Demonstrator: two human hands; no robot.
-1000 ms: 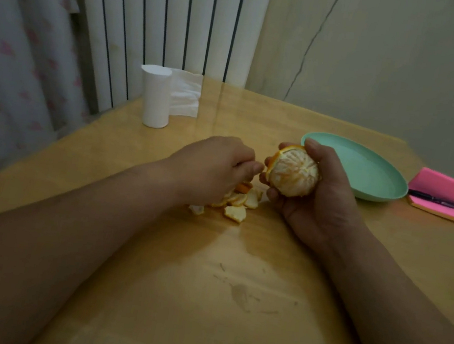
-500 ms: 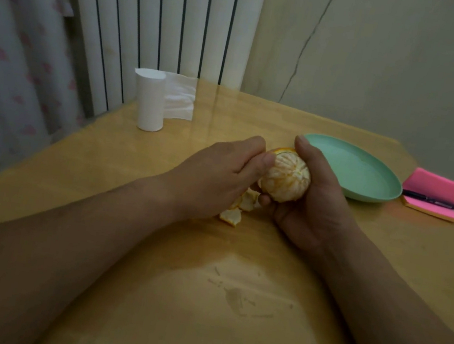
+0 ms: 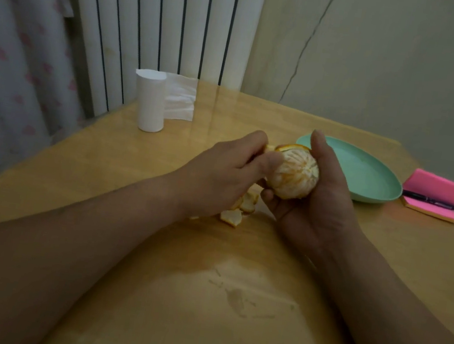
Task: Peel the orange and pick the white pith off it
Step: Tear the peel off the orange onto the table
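My right hand [image 3: 322, 202] cups a mostly peeled orange [image 3: 295, 174] above the wooden table [image 3: 144, 291]. Pale pith streaks its segments, and a strip of orange peel [image 3: 293, 147] clings to its top. My left hand [image 3: 225, 171] is against the orange's left side, its thumb on the fruit and its fingers pinching a flap of that peel. Several torn peel pieces [image 3: 239, 207] lie on the table under my left hand, partly hidden by it.
A mint-green plate [image 3: 371, 177] sits right behind the orange. Pink sticky notes [image 3: 435, 195] with a black pen [image 3: 432, 200] lie at the far right. A white tissue roll [image 3: 151, 101] with a loose sheet stands at the back left, before a radiator and curtain.
My left hand rose from the peel pile on the table to the orange and took hold of the remaining peel at its top. The orange turned a little in my right hand.
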